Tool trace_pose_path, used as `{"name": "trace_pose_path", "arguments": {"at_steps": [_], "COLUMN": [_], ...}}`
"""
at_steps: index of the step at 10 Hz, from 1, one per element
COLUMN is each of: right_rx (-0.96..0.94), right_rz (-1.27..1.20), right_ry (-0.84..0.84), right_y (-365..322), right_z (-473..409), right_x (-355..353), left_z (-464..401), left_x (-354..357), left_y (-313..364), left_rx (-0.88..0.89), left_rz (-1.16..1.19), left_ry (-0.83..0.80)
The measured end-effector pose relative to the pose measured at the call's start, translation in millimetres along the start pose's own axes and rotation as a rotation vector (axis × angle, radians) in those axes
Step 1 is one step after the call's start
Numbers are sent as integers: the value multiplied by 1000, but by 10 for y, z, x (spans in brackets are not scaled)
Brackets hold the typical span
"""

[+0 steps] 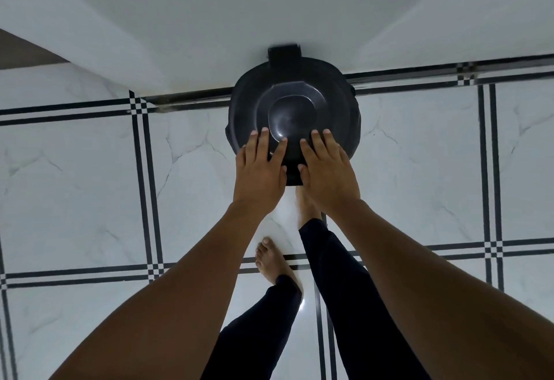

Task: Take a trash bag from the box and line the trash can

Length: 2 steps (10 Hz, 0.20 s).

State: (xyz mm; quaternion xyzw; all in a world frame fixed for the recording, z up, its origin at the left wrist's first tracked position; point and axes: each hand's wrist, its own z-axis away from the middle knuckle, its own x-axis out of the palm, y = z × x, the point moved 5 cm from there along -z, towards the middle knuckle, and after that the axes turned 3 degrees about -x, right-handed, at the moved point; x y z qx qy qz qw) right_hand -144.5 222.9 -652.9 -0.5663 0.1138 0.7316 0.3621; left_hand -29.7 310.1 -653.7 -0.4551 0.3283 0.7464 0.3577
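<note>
Head view: both hands, left point(260, 169) and right point(326, 169), flat on trash-can lid point(292, 109).

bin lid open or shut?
Shut. The lid lies flat over the bin's rim, interior hidden. Both hands, left and right, rest flat on its near edge.

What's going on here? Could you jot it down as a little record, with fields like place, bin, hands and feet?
place: white tiled floor with black stripes, beside a white wall
trash can: round, black, lid closed, standing against the wall
left hand: fingers straight, lying on the lid's near edge
right hand: fingers straight, on the lid beside the left
feet: bare; right foot at the can's base, left foot further back
trash bag or box: none in view
</note>
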Motion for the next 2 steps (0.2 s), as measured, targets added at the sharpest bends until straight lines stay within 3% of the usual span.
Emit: {"name": "trace_pose_path", "arguments": {"at_steps": [2], "right_rx": [-1], "right_rz": [-22], "right_ry": [-36], "right_y": [-86], "right_z": [84], "right_x": [-360], "left_z": [96], "left_x": [-329], "left_y": [4], "left_rx": [-19], "left_rz": [-23], "left_ry": [-11]}}
